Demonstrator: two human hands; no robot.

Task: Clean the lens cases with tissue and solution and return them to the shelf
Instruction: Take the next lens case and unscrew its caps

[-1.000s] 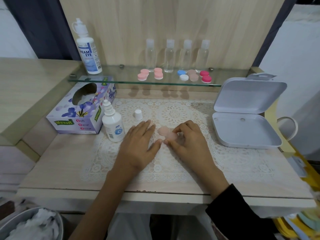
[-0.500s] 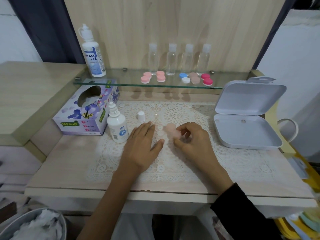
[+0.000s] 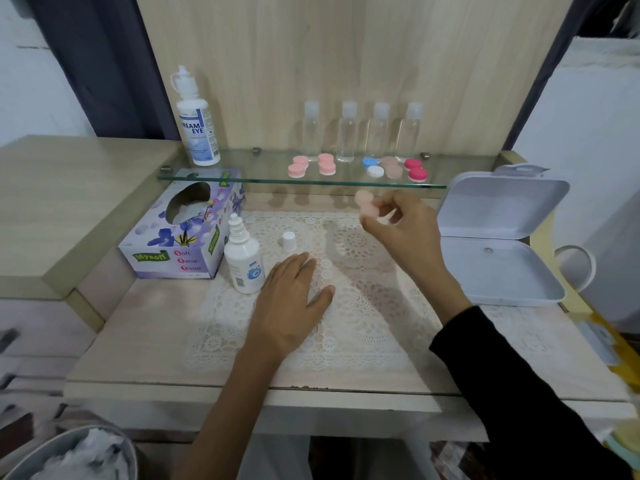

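My right hand (image 3: 403,225) is raised above the lace mat and pinches a pale pink lens case (image 3: 366,201) just below the front edge of the glass shelf (image 3: 242,174). My left hand (image 3: 289,303) lies flat and open on the lace mat (image 3: 374,327). Several lens cases sit on the shelf: two pink ones (image 3: 298,166) (image 3: 326,164), a blue and white one (image 3: 373,167), a beige one (image 3: 392,167) and a red one (image 3: 415,169). A small solution bottle (image 3: 243,261) stands uncapped beside the tissue box (image 3: 188,230); its white cap (image 3: 288,241) stands on the mat.
A large solution bottle (image 3: 196,126) and several clear small bottles (image 3: 346,133) stand at the back of the shelf. An open white box (image 3: 498,237) lies at the right. A bin with used tissue (image 3: 79,455) is at the lower left.
My right hand has lifted the pale pink lens case off the mat and carried it up toward the shelf. My left hand stays flat on the mat.
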